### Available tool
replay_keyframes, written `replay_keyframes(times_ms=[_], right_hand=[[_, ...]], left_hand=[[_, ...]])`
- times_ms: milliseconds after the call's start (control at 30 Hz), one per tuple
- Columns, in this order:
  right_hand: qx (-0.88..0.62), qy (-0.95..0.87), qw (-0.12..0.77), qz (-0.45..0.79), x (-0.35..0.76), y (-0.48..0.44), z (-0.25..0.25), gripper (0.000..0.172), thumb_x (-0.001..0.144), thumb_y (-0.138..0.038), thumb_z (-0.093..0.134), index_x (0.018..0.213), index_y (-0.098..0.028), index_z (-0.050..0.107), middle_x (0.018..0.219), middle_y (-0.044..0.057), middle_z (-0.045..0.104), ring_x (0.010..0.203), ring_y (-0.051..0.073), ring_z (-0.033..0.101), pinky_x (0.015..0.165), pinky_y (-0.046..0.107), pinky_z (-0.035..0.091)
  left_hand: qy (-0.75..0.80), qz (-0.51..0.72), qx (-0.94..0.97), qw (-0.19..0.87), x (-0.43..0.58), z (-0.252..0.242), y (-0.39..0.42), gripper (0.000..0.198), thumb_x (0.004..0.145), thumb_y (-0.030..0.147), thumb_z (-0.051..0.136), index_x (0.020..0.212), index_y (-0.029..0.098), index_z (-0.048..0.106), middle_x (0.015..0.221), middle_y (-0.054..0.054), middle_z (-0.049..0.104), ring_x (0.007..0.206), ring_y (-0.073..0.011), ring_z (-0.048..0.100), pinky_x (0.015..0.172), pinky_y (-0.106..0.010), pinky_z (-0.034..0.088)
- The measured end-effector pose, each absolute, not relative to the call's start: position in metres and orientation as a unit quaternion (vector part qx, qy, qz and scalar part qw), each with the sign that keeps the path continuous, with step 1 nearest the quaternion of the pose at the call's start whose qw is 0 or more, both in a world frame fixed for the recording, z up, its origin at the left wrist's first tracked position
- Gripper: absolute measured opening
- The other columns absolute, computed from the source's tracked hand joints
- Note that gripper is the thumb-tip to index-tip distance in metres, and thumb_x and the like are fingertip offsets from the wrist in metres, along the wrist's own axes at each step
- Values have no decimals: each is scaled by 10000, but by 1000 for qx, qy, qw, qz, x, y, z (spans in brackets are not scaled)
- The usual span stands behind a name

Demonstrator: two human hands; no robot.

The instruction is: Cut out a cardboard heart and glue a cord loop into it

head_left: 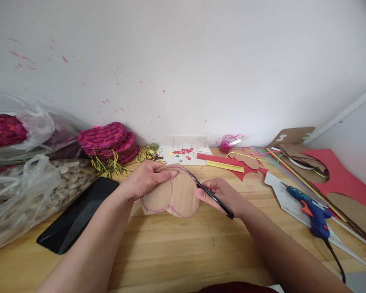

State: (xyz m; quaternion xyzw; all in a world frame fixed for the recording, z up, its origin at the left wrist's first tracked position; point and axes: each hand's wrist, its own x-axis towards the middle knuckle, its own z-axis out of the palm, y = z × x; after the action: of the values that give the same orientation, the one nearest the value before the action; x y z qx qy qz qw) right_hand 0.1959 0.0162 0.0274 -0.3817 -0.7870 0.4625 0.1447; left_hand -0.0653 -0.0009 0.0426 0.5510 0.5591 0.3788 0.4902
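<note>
A piece of brown cardboard (184, 193) with a rounded outline drawn in purple is held just above the wooden table (171, 252). My left hand (149, 177) grips its upper left part, thumb on top and fingers behind. My right hand (221, 193) is closed around a pair of black scissors (215, 198). Their blades point up and left and meet the cardboard's upper right edge, close to the drawn line. Part of the scissors' handles is hidden by my right hand.
A black phone (79, 213) and plastic bags (27, 195) lie at left. Behind them stand stacked purple discs (106, 140) with yarn tassels. Star shapes (184, 152) rest on white paper by the wall. A blue glue gun (314, 215), red sheets (338, 171) and cardboard scraps are at right.
</note>
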Motion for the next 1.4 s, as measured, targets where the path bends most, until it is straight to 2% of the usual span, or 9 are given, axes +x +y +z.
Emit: replay_keyframes(times_ms=[233,567,800,1000,1167,1400], right_hand=[[-391,-782,140,464,198,18,25,557,889,-623,555,623,-202,305,661,-39,214,606,109,210,554,279,165],[-406,-790,132,440,198,19,27,556,838,-601,632,596,-197,337,649,-40,225,596,106,228,530,271,154],[-418,-799,122,415,200,21,19,550,824,-592,654,596,-197,347,651,-44,238,593,102,248,526,264,167],[-401,-811,109,412,200,21,18,508,860,-571,628,639,-199,363,669,-42,247,604,105,250,539,263,185],[-393,-809,105,423,199,20,19,467,866,-541,641,660,-195,404,676,-42,270,612,106,271,544,259,196],[-381,-789,109,470,199,19,22,445,864,-536,645,685,-195,421,689,-39,288,619,109,272,556,263,208]], left_hand=[[549,339,547,533,-70,40,1,421,716,543,768,874,153,774,671,-23,670,540,-141,531,498,-244,368],[510,353,547,563,-71,38,2,335,735,487,783,926,213,807,801,-25,740,630,-144,589,571,-235,429],[514,341,561,552,-72,36,3,405,737,503,771,1019,214,806,901,-54,767,677,-171,624,577,-243,438],[512,333,574,545,-70,37,3,404,752,509,747,1022,215,807,947,-61,775,723,-189,650,601,-248,457],[524,324,575,538,-67,40,1,387,697,487,784,949,194,814,896,-61,779,740,-220,673,612,-263,490],[473,350,568,576,-60,39,0,271,723,434,768,909,243,822,1007,-64,785,855,-251,709,744,-307,533]])
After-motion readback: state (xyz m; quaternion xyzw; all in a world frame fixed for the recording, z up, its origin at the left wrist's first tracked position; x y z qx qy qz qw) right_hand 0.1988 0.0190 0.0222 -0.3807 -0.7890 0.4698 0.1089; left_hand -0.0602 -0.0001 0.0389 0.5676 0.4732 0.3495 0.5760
